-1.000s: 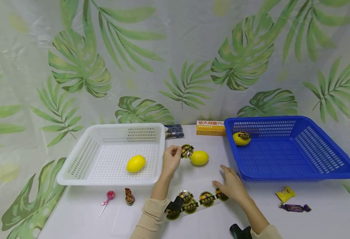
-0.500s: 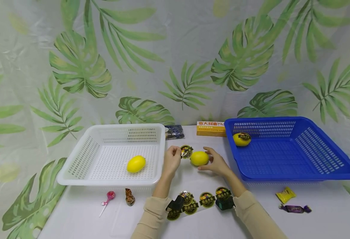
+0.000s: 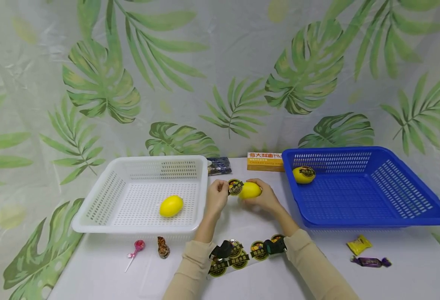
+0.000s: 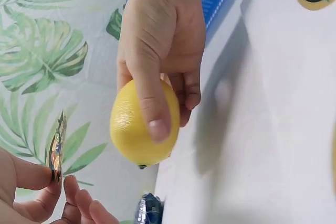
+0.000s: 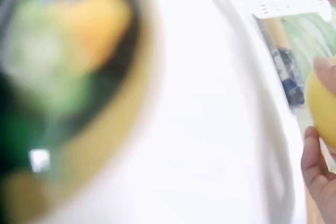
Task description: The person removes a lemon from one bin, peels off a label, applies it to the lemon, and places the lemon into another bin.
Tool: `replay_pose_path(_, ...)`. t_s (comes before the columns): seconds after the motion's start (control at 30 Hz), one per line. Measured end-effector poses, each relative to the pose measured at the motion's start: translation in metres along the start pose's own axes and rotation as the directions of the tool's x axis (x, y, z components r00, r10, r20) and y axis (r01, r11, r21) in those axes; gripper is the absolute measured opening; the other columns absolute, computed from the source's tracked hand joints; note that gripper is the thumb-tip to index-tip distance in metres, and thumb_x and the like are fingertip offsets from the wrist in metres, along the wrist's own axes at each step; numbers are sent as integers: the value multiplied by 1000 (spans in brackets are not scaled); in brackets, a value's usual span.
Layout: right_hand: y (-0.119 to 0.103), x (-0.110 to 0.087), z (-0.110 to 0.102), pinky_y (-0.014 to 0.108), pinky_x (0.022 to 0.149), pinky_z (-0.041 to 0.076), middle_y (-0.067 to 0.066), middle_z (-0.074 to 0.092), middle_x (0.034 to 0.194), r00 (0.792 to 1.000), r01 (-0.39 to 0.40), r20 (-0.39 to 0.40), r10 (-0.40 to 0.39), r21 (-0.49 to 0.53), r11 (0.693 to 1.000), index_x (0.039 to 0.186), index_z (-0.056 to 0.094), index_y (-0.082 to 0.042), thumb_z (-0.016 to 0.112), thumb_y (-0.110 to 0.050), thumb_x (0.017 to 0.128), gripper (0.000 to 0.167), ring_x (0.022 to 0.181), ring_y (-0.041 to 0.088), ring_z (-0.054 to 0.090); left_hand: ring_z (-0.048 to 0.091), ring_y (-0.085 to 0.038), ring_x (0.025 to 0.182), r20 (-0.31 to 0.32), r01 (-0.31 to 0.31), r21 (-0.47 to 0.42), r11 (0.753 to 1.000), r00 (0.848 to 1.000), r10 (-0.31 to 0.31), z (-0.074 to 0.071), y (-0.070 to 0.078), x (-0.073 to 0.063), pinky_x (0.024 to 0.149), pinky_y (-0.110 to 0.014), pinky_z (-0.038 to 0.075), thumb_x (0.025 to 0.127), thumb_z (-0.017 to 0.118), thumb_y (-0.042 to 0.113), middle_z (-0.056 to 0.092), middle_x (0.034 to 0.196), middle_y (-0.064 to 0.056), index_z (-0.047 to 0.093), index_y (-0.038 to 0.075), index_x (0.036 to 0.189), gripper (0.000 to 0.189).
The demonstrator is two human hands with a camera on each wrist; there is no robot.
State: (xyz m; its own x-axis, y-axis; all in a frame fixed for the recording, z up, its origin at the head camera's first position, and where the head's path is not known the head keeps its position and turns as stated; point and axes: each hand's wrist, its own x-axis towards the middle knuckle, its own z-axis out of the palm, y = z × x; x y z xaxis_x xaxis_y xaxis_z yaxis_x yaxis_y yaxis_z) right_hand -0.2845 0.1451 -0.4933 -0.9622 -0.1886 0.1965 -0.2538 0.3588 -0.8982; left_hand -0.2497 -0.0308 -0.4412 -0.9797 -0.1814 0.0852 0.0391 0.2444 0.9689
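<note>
My left hand (image 3: 217, 199) pinches a round black-and-gold sticker (image 3: 235, 187) by its edge; the left wrist view shows that sticker (image 4: 56, 150) nearly edge-on. Just to its right, my right hand (image 3: 266, 197) grips a yellow lemon (image 3: 250, 190), thumb on one side and fingers on the other. In the left wrist view the lemon (image 4: 142, 124) is held above the table, its dark tip pointing away from the right hand (image 4: 163, 40). Below both wrists lies a strip of the same fruit stickers (image 3: 239, 260), partly hidden by the wrist cameras.
At left a white basket (image 3: 92, 225) holds another lemon (image 3: 171, 206); at right a blue basket (image 3: 355, 221) holds a lemon with a sticker (image 3: 304, 175). A yellow box (image 3: 265, 161) and dark packet (image 3: 219, 166) stand behind. A lollipop (image 3: 139, 246) and wrapped candies (image 3: 371, 261) lie in front.
My right hand has come from the sticker strip to the lemon, taken hold of it and raised it off the table. The left hand has stayed nearly still with its sticker.
</note>
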Motion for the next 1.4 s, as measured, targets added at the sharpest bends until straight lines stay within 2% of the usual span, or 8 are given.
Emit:
replay_pose_path(0.37, -37, 18, -9, 31, 81, 46, 21, 55, 122, 997, 39, -70, -34, 79, 996, 129, 51, 2, 82, -2, 67, 69, 100, 29, 54, 53, -16, 69, 16, -127, 82, 988, 992, 127, -1, 31, 13, 62, -25, 45, 92, 57, 9, 62, 80, -12, 67, -4, 94, 17)
replay_pose_path(0.5, -44, 21, -12, 32, 82, 47, 21, 55, 123, 997, 59, -50, -56, 65, 996, 130, 51, 0, 82, -2, 68, 69, 102, 31, 54, 52, -16, 67, 54, -222, 156, 962, 975, 216, -3, 39, 18, 60, -25, 43, 91, 58, 10, 62, 76, -12, 68, -3, 91, 16)
replay_pose_path(0.7, -49, 22, -15, 34, 86, 47, 19, 57, 121, 995, 94, -16, -94, 54, 994, 128, 52, -2, 83, -3, 68, 68, 103, 30, 54, 50, -16, 64, 147, -358, 157, 920, 930, 337, -4, 49, 23, 58, -23, 41, 89, 59, 7, 61, 72, -13, 67, -4, 87, 14)
replay_pose_path(0.9, -58, 18, -15, 38, 89, 45, 20, 58, 120, 986, 164, -24, -164, 15, 986, 125, 53, 2, 83, 0, 65, 67, 106, 33, 55, 47, -13, 63, 193, -379, 160, 912, 918, 347, 0, 52, 27, 55, -20, 38, 90, 60, 8, 60, 72, -11, 69, -3, 87, 14)
replay_pose_path(1.03, -80, 10, -14, 48, 94, 43, 27, 55, 121, 984, 175, -28, -175, 9, 985, 124, 52, 9, 82, 6, 64, 66, 111, 40, 52, 51, -16, 65, 160, -400, 197, 895, 914, 373, 3, 49, 27, 58, -22, 40, 88, 63, 9, 63, 75, -11, 70, -1, 86, 12)
replay_pose_path(1.2, -67, 14, -11, 46, 92, 44, 22, 54, 124, 982, 186, -33, -187, -20, 982, 124, 53, 4, 84, 1, 64, 67, 111, 37, 53, 59, -29, 79, 63, -458, 211, 863, 888, 456, 6, 43, 23, 70, -31, 45, 82, 70, 10, 67, 82, -12, 74, 0, 85, 11)
replay_pose_path(1.3, -58, 18, -10, 46, 90, 46, 20, 54, 125, 978, 202, -45, -203, -36, 979, 125, 54, 0, 84, -2, 65, 67, 110, 35, 53, 58, -32, 85, 14, -463, 196, 864, 883, 470, 9, 39, 21, 75, -36, 45, 81, 72, 14, 66, 87, -14, 74, 1, 92, 17)
replay_pose_path(1.4, -60, 18, -10, 48, 91, 45, 21, 54, 125, 974, 215, -61, -217, -40, 976, 124, 54, 1, 84, -2, 65, 67, 111, 37, 53, 58, -34, 87, -6, -440, 172, 882, 894, 447, 10, 37, 18, 79, -41, 46, 82, 72, 20, 63, 93, -16, 68, -1, 111, 36)
